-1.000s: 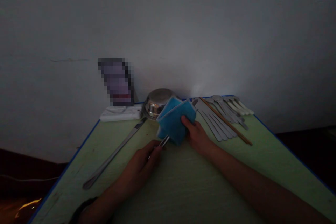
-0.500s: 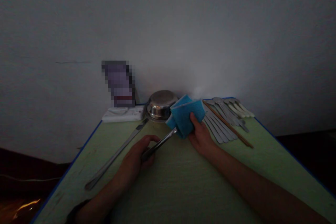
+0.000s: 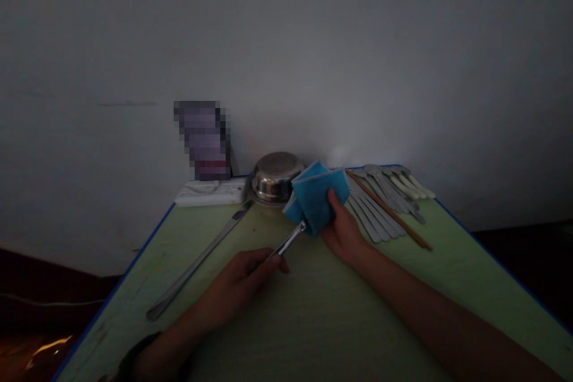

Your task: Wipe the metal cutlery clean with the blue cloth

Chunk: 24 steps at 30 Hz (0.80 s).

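My left hand point(image 3: 248, 277) is closed round the handle of a shiny metal utensil point(image 3: 290, 240), palm over the handle's near end. The utensil points up and to the right, and its far end is hidden in a folded blue cloth point(image 3: 320, 197). My right hand point(image 3: 344, 227) grips this cloth from the right, thumb on the front face and the other fingers mostly behind it. Just behind the cloth sits an upside-down metal bowl point(image 3: 276, 176), partly covered by it. What kind of utensil it is cannot be seen.
A long metal utensil point(image 3: 197, 262) lies slanted at left. Right of the cloth lie several flat metal handles point(image 3: 373, 218), wooden chopsticks point(image 3: 389, 209), metal spoons point(image 3: 391, 188) and pale-handled cutlery point(image 3: 409, 185). A white power strip point(image 3: 210, 193) and a blurred upright device point(image 3: 203, 140) stand against the wall.
My left hand has shifted right along the handle and turned, its fingers now wrapped over the near end that showed before. My right hand and the cloth have hardly moved.
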Each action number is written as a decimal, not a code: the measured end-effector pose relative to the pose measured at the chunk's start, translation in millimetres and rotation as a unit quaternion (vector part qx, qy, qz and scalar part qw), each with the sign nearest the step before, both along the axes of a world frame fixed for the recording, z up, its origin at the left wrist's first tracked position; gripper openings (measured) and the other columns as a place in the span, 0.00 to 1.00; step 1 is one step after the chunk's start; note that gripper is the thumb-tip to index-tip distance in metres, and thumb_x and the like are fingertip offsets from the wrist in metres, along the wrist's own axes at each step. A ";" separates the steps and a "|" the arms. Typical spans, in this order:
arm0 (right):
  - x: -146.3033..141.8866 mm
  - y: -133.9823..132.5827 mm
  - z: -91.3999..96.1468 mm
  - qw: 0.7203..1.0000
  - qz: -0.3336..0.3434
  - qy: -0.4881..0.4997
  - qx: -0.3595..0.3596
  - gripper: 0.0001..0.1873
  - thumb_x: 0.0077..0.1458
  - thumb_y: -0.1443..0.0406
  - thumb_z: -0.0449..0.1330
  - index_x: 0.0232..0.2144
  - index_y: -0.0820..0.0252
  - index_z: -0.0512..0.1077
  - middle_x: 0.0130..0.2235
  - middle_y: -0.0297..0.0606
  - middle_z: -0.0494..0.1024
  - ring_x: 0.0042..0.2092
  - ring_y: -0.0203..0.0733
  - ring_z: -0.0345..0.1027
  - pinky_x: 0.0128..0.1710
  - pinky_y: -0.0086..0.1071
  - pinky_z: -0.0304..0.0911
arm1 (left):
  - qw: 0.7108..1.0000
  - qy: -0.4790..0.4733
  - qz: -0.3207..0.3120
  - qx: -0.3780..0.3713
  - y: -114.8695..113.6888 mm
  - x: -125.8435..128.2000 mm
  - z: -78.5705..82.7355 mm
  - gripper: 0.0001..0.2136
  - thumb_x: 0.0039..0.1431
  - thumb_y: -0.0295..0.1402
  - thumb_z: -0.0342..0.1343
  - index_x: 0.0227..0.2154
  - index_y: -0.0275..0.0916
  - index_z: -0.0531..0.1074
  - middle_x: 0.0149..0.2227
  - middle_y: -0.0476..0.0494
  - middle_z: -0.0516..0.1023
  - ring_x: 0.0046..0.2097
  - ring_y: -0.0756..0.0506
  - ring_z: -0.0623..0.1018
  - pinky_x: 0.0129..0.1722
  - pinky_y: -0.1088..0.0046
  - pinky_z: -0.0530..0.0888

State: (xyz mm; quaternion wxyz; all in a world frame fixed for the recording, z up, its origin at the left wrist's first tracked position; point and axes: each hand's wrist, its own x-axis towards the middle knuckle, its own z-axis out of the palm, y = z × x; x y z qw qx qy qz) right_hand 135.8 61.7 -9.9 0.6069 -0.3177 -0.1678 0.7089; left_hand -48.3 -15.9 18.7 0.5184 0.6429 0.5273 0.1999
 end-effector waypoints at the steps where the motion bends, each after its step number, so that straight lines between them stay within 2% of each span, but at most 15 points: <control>1: 0.0 0.2 -0.2 1.000 0.004 0.000 -0.002 0.16 0.52 0.57 0.58 0.39 0.62 0.72 0.38 0.39 0.80 0.44 0.41 0.72 0.46 0.35 0.67 | 1.000 -0.008 0.005 -0.010 0.4 -0.1 -0.8 0.19 0.60 0.48 0.43 0.31 0.37 0.70 0.16 0.58 0.57 0.19 0.52 0.58 0.18 0.79 0.55; 4: 0.4 -0.9 -3.7 0.999 0.019 -0.035 0.010 0.17 0.50 0.56 0.60 0.39 0.61 0.72 0.38 0.38 0.80 0.43 0.41 0.73 0.46 0.36 0.66 | 0.999 -0.022 0.020 -0.028 0.9 0.8 -2.5 0.20 0.61 0.47 0.39 0.26 0.38 0.67 0.15 0.57 0.60 0.18 0.52 0.59 0.19 0.78 0.57; 8: 1.3 -5.0 -12.5 0.986 0.064 -0.142 0.052 0.20 0.45 0.55 0.63 0.38 0.61 0.73 0.35 0.36 0.81 0.42 0.41 0.73 0.49 0.37 0.64 | 0.999 -0.030 0.007 -0.012 1.3 1.6 -4.3 0.19 0.62 0.45 0.40 0.23 0.38 0.65 0.16 0.56 0.63 0.19 0.52 0.63 0.21 0.77 0.61; 10: 0.9 -6.1 -13.2 0.984 0.066 -0.156 0.049 0.20 0.45 0.54 0.63 0.38 0.61 0.73 0.35 0.37 0.81 0.43 0.42 0.73 0.49 0.37 0.63 | 1.000 -0.025 -0.006 -0.009 1.2 1.5 -5.5 0.18 0.62 0.45 0.40 0.26 0.38 0.66 0.15 0.56 0.63 0.19 0.51 0.63 0.21 0.77 0.61; 13: -0.8 -5.6 -7.7 0.992 0.023 -0.121 0.008 0.19 0.47 0.54 0.61 0.38 0.60 0.72 0.37 0.37 0.80 0.43 0.41 0.72 0.48 0.37 0.65 | 1.000 -0.020 -0.002 0.005 -0.1 2.8 -7.8 0.15 0.63 0.44 0.41 0.36 0.38 0.66 0.16 0.58 0.62 0.19 0.51 0.62 0.20 0.78 0.59; 15: -1.8 -4.7 -2.7 0.995 0.002 -0.094 -0.013 0.17 0.49 0.54 0.59 0.38 0.59 0.72 0.38 0.37 0.80 0.44 0.41 0.72 0.47 0.37 0.66 | 0.998 -0.035 0.022 0.037 -1.9 4.7 -9.4 0.13 0.64 0.41 0.42 0.45 0.40 0.60 0.19 0.58 0.63 0.21 0.51 0.63 0.21 0.79 0.60; 17: -2.1 -4.0 0.4 0.997 -0.003 -0.082 -0.014 0.16 0.50 0.55 0.58 0.37 0.59 0.72 0.37 0.37 0.80 0.45 0.40 0.72 0.47 0.37 0.67 | 0.994 -0.047 0.044 0.087 -3.8 6.6 -10.6 0.12 0.65 0.38 0.40 0.50 0.43 0.53 0.24 0.56 0.66 0.23 0.52 0.65 0.23 0.79 0.63; 21: -0.8 -3.4 0.0 0.997 0.010 -0.074 -0.013 0.17 0.50 0.53 0.57 0.36 0.60 0.72 0.36 0.38 0.80 0.46 0.41 0.71 0.46 0.37 0.67 | 0.980 0.035 0.021 0.197 -6.8 8.5 -9.8 0.09 0.64 0.33 0.40 0.46 0.44 0.58 0.31 0.51 0.71 0.29 0.50 0.70 0.30 0.75 0.67; 24: -0.3 -3.2 -1.4 0.997 0.024 -0.076 -0.020 0.19 0.50 0.51 0.56 0.35 0.60 0.72 0.34 0.39 0.80 0.45 0.41 0.72 0.46 0.37 0.67 | 0.967 0.112 -0.004 0.229 -7.5 8.9 -8.1 0.11 0.62 0.33 0.45 0.47 0.43 0.59 0.31 0.51 0.72 0.29 0.49 0.72 0.29 0.74 0.67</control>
